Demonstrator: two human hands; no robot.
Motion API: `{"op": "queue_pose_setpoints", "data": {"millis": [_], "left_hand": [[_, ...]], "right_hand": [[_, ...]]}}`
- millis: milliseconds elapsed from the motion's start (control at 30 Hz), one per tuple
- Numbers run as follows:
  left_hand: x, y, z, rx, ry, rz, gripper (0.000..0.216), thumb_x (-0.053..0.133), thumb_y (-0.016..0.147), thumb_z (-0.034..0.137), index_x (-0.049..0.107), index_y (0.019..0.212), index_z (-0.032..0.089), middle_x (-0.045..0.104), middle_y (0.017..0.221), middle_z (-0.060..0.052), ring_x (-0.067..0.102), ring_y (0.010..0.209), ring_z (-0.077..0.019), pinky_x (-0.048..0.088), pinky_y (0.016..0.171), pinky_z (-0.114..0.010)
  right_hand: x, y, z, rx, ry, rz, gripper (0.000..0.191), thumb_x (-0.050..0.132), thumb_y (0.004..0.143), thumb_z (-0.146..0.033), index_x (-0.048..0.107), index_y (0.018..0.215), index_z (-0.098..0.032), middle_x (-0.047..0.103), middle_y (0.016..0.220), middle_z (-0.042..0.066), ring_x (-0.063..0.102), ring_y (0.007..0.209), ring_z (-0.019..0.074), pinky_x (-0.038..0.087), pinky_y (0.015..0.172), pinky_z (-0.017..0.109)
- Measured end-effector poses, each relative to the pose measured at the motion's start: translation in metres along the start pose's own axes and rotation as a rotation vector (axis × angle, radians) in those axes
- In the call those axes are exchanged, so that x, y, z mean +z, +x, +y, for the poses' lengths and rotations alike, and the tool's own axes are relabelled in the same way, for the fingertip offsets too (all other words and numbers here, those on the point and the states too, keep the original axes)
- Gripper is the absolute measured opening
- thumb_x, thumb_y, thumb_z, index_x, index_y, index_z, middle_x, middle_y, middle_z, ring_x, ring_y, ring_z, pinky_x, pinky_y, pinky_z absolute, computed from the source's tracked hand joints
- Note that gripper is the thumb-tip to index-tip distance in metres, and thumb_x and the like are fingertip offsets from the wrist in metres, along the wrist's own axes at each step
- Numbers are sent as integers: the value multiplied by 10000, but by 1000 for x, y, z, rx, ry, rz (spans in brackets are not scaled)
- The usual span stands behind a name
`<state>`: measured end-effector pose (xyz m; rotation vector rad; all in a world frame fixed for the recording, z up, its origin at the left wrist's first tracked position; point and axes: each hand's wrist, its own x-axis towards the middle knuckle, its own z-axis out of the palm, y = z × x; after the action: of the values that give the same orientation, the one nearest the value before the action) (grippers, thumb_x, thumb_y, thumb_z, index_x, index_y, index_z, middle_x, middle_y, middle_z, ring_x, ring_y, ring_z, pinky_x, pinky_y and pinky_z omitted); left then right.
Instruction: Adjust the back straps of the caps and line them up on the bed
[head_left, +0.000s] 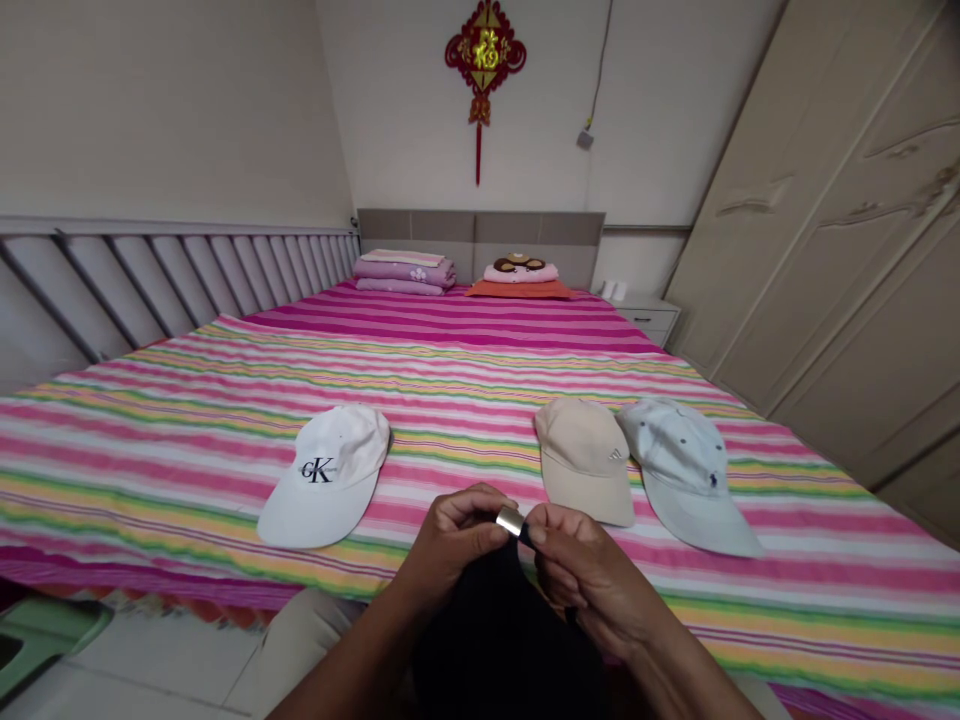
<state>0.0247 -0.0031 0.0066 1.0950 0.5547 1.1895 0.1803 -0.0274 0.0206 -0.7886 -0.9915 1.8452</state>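
Note:
A black cap hangs between my hands at the front edge of the bed, its back strap and silver metal buckle on top. My left hand pinches the buckle from the left. Fingers of my right hand are closed on the strap just right of the buckle. On the bed beyond, a white cap with black "CK" lettering lies to the left. A beige cap and a pale blue cap lie side by side to the right, touching or nearly so.
The bed wears a striped sheet. Folded purple bedding and a pink folded stack sit by the headboard. A metal railing runs along the left, a wardrobe along the right. A green stool stands lower left.

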Motion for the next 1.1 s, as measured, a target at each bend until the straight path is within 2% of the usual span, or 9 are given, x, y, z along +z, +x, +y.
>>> {"op": "queue_pose_setpoints", "data": {"millis": [100, 200, 300, 433, 667, 833, 967, 1100], "left_hand": [[0, 0, -4, -119, -140, 64, 215, 751, 569, 265, 689, 745, 160, 629, 693, -2, 557, 639, -88, 401, 639, -198], [-1, 2, -12, -210, -268, 57, 291, 753, 563, 323, 672, 772, 138, 638, 653, -16, 576, 595, -94, 412, 608, -197], [-4, 4, -19, -254, -356, 20, 309, 740, 584, 339, 653, 787, 124, 641, 662, -28, 592, 597, -108, 422, 602, -206], [-6, 5, -23, -279, -395, 37, 295, 731, 601, 330, 642, 807, 137, 648, 676, -25, 606, 608, -126, 434, 602, -224], [-4, 6, -19, -260, -371, 26, 292, 736, 595, 328, 644, 801, 142, 639, 648, 3, 578, 552, -87, 412, 566, -194], [-2, 5, -19, -198, -319, 61, 281, 752, 574, 304, 658, 785, 145, 653, 677, -6, 575, 609, -83, 412, 607, -194], [-1, 4, -13, -161, -235, 104, 275, 770, 541, 277, 662, 755, 143, 648, 668, -1, 576, 634, -90, 417, 649, -204], [1, 1, -3, -117, -96, 115, 239, 761, 552, 238, 658, 748, 149, 630, 660, 8, 540, 596, -75, 401, 599, -190]], "right_hand": [[1, -2, -1, -1, 6, 17, 210, 626, 731, -316, 496, 662, -166, 309, 347, -126, 153, 311, 9, 116, 347, 166], [2, -2, -1, -16, 19, 42, 203, 612, 741, -308, 494, 659, -163, 307, 349, -125, 158, 311, 7, 114, 347, 161], [3, -1, -1, -25, 26, 58, 208, 592, 755, -308, 503, 647, -155, 310, 348, -122, 161, 308, 4, 129, 350, 159], [7, 1, -3, -24, 24, 72, 219, 574, 764, -308, 512, 631, -145, 323, 345, -116, 173, 302, 4, 146, 351, 161], [13, 7, -3, 32, 8, 126, 221, 592, 714, -307, 477, 599, -157, 343, 349, -112, 195, 290, 3, 115, 335, 157], [15, 8, -5, 36, 5, 148, 242, 582, 721, -324, 451, 586, -172, 329, 348, -116, 199, 286, 9, 131, 327, 158], [17, 7, -5, 27, 5, 151, 247, 592, 713, -323, 422, 600, -182, 331, 352, -118, 197, 294, 11, 128, 329, 154], [17, 5, -6, 0, 3, 131, 246, 590, 727, -322, 426, 609, -183, 339, 358, -117, 194, 291, 13, 148, 328, 162]]}}
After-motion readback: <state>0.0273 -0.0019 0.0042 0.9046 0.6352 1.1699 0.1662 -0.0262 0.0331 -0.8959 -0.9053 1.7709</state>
